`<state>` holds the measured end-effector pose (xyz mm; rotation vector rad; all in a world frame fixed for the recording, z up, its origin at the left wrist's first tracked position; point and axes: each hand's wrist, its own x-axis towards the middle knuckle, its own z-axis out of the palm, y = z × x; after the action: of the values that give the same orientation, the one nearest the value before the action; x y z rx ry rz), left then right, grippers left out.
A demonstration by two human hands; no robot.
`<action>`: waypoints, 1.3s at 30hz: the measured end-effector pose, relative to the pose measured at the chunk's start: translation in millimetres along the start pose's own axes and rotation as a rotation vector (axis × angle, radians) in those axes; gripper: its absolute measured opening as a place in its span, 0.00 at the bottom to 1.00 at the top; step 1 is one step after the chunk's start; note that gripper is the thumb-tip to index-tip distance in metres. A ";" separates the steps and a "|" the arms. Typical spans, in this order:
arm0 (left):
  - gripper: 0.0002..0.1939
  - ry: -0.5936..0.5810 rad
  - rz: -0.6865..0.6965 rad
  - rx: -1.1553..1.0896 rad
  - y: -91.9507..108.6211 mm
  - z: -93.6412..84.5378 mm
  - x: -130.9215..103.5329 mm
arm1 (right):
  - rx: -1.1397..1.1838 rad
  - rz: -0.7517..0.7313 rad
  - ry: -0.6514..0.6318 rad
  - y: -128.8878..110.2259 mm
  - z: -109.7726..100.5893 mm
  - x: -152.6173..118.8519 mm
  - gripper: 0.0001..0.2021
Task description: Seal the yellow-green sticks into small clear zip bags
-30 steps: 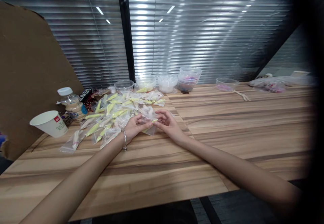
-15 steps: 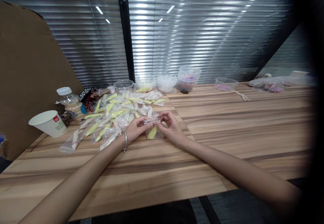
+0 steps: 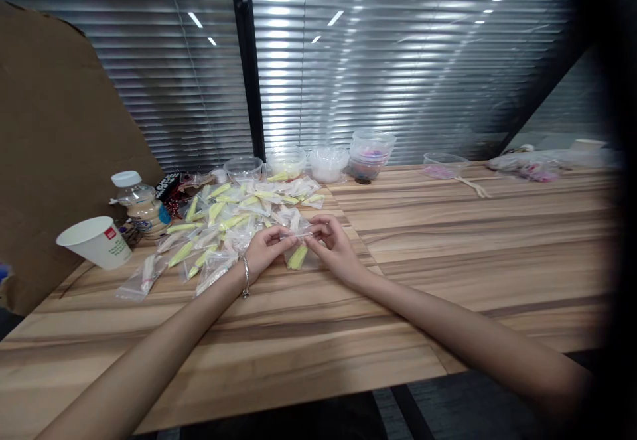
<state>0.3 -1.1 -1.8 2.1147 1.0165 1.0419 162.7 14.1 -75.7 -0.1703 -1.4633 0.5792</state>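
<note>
Between my hands is a small clear zip bag [image 3: 309, 260] with a yellow strip bundle [image 3: 297, 257] inside. My left hand [image 3: 266, 251] pinches the bag's top edge on the left, thumb against fingers. On the right, my right hand [image 3: 332, 246] pinches the same edge. The fingertips of both hands nearly meet over the bag's mouth. Close to my left hand lies a spread pile of similar clear bags [image 3: 233, 220], holding yellow or pale pieces. What exactly the pieces are I cannot tell.
A paper cup [image 3: 97, 244] and a white-capped bottle [image 3: 144, 206] stand at left beside a cardboard panel [image 3: 64, 128]. Clear tubs [image 3: 286, 160] and stacked bowls [image 3: 371, 154] line the back. Farther right are a shallow tub [image 3: 444, 165], pale cords [image 3: 472, 186] and plastic bags [image 3: 537, 164].
The bag and the yellow bundle have shifted slightly up and to the left. Both hands keep their pinch on the bag's edge, their fingers moved a little.
</note>
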 end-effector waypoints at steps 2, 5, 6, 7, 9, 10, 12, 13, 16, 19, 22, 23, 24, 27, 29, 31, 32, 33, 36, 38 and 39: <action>0.20 0.016 0.003 0.004 -1.1 -0.4 0.5 | 0.048 0.019 -0.014 -1.2 -0.3 0.5 0.14; 0.21 0.020 -0.001 0.001 -1.4 -0.6 0.6 | 0.074 0.023 -0.005 -0.9 -1.1 1.4 0.12; 0.21 0.019 -0.004 0.000 -1.3 -0.5 0.5 | 0.065 0.022 0.005 -0.3 -1.4 1.7 0.11; 0.21 0.016 -0.005 0.002 -1.2 -0.4 0.4 | 0.052 0.019 0.016 0.4 -1.6 1.9 0.11; 0.20 0.010 -0.007 0.010 -1.2 -0.1 0.3 | 0.032 0.008 0.034 1.8 -1.7 2.1 0.10; 0.20 0.009 -0.008 0.015 -1.3 0.1 0.3 | 0.027 0.003 0.037 2.2 -1.6 2.1 0.10; 0.20 0.010 -0.008 0.025 -1.8 0.5 0.2 | 0.025 -0.008 0.041 2.1 -1.5 2.0 0.09; 0.20 0.012 -0.006 0.029 -1.9 0.7 0.1 | 0.022 -0.012 0.042 1.6 -1.5 1.8 0.09; 0.20 0.008 0.003 0.029 -1.3 1.3 -0.6 | 0.006 -0.009 0.032 -0.8 -1.7 1.2 0.09; 0.20 0.001 0.012 0.032 0.0 1.8 -1.1 | -0.017 0.015 -0.007 -2.8 -2.0 0.3 0.10; 0.20 -0.007 0.020 0.049 -0.7 2.1 -0.7 | -0.064 0.004 -0.027 -2.2 -2.1 -0.6 0.12; 0.19 -0.012 0.023 0.057 -1.5 2.2 -0.5 | -0.087 -0.006 -0.028 -1.5 -2.2 -0.8 0.12; 0.19 -0.017 0.025 0.066 -2.6 2.2 -0.3 | -0.110 -0.015 -0.027 -0.7 -2.3 -0.9 0.12; 0.19 -0.026 0.025 0.087 -5.3 2.2 0.3 | -0.161 -0.028 -0.027 1.3 -2.7 -1.2 0.11; 0.20 -0.028 0.023 0.085 -5.9 2.2 0.6 | -0.174 -0.036 -0.023 1.9 -2.8 -1.2 0.10; 0.20 -0.028 0.024 0.082 -5.9 2.1 0.8 | -0.170 -0.035 -0.023 1.6 -2.5 -0.9 0.10; 0.20 -0.027 0.023 0.082 -5.9 2.0 0.8 | -0.161 -0.031 -0.026 1.2 -2.3 -0.7 0.11; 0.20 -0.026 0.021 0.084 -6.0 1.9 0.8 | -0.148 -0.024 -0.034 0.6 -2.0 -0.5 0.11; 0.20 -0.020 0.030 0.102 -6.7 1.9 0.5 | -0.123 -0.008 -0.066 -1.0 -1.2 0.1 0.11; 0.20 -0.032 0.042 0.117 -6.9 2.4 0.1 | -0.152 -0.024 -0.060 -1.4 -1.0 0.1 0.10; 0.20 -0.040 0.046 0.121 -6.8 2.6 -0.2 | -0.172 -0.039 -0.051 -1.1 -0.9 -0.1 0.09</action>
<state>-0.1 2.1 -8.3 2.2568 1.0398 0.9777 163.9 13.4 -75.3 -0.2625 -1.5627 0.4288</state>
